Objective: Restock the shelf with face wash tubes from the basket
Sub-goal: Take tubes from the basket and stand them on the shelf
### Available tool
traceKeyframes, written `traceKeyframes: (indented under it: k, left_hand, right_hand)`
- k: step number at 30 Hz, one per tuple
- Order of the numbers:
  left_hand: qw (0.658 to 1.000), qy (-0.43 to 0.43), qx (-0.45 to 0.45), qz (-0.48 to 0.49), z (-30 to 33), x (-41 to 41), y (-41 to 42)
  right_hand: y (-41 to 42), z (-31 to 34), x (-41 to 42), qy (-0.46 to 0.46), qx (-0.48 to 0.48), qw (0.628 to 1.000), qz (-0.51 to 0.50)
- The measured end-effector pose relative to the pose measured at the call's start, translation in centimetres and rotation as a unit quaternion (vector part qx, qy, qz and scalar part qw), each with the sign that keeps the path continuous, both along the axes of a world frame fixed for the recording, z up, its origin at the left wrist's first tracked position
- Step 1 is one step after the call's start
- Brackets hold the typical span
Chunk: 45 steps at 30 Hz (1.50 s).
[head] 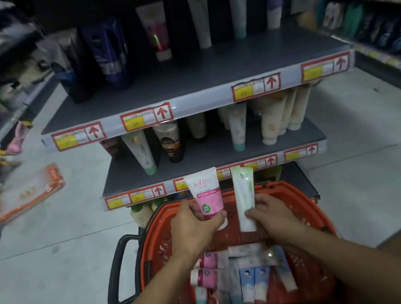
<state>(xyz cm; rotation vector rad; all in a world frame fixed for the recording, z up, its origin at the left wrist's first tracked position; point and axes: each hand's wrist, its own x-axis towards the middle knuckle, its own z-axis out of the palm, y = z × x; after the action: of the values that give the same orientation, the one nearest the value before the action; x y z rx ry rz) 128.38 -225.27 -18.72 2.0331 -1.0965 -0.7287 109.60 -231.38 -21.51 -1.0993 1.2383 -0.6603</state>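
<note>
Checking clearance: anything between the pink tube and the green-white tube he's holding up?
Head view: nothing between the pink tube and the green-white tube; only the orange basket's far rim and the shelf edge behind.

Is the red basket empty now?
No. The basket still holds a pile of tubes lying on its bottom, pink, white and blue ones. Two more are held above it, one in each hand.

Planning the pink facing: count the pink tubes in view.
4: one in the left hand (pink tube), two in the basket at and, one on the top shelf. More may be hidden.
</note>
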Motion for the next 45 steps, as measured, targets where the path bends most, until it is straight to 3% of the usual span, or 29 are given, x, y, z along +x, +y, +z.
traceKeyframes:
  k: [7, 18, 34, 45]
  left_hand:
    - [0.997, -0.030, -0.076, -0.009, 6.6, -1.2, 0.3]
    - [0.983, -0.087, -0.160, -0.023, 14.4, -1.4, -1.2]
    - [0.964, -0.116, -0.239, 0.002, 23.0, 3.1, -10.3]
    - [0.971, -0.121, -0.202, 0.034, 21.6, 5.6, -16.7]
  right_hand:
    - [-0.2, 6.1, -0.6, -0.111, -0.028, 0.993, -0.004]
    - [-2.5, 15.1, -1.9, -0.107, -0.231, 0.967, 0.002]
    - [-12.0, 23.9, 0.2, 0.003, -0.408, 0.913, -0.014]
    - [-17.9, 23.1, 2.7, 0.124, -0.428, 0.895, -0.021]
